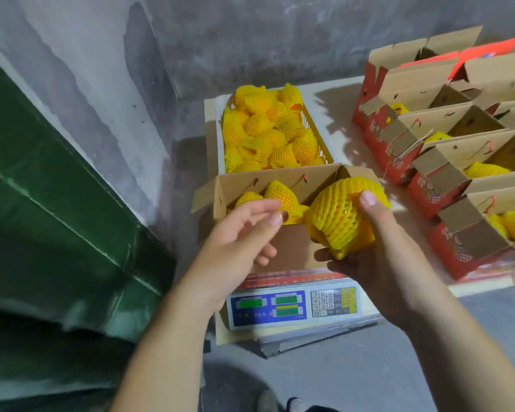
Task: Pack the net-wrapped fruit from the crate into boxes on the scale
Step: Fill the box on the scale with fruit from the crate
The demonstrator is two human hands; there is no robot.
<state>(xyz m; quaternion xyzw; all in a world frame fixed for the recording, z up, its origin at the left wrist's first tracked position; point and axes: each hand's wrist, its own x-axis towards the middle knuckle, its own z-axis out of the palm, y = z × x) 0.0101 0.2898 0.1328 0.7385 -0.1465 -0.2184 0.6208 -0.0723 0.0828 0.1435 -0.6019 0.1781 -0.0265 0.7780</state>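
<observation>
Two net-wrapped fruits (pixel 277 193) lying inside the open cardboard box (pixel 292 245) sitting on the scale (pixel 295 307) at centre, both partly hidden behind the left hand's fingers and the box's near wall. Gripping another fruit (pixel 344 215), the right hand (pixel 375 257): thumb pressing over its top, fingers curling under it, holding it just above the box's 3 o'clock end. Hovering over the box's 9 o'clock end, the left hand (pixel 244 236), fingers loosely extended, holding nothing.

Sitting at 12 o'clock, just beyond the box, a yellow plastic crate (pixel 318 135) with slotted walls, heaped with many more fruits in ribbed yellow foam netting; orange skin showing through the mesh.

Standing at 2 to 3 o'clock, several red-printed cardboard boxes (pixel 422 162) in a row with flaps up, yellow netted fruit peeking from most of them; contents of the farthest ones hidden by flaps, the row cut off at the picture's edge.

Glowing green on the scale's blue front panel, three displays, digits too blurred for reading, with a keypad beside them.

Filling the 9 o'clock side, a dark green surface (pixel 57 218), blurred, hard to identify. Rising behind everything, a rough grey concrete wall (pixel 250 40).
</observation>
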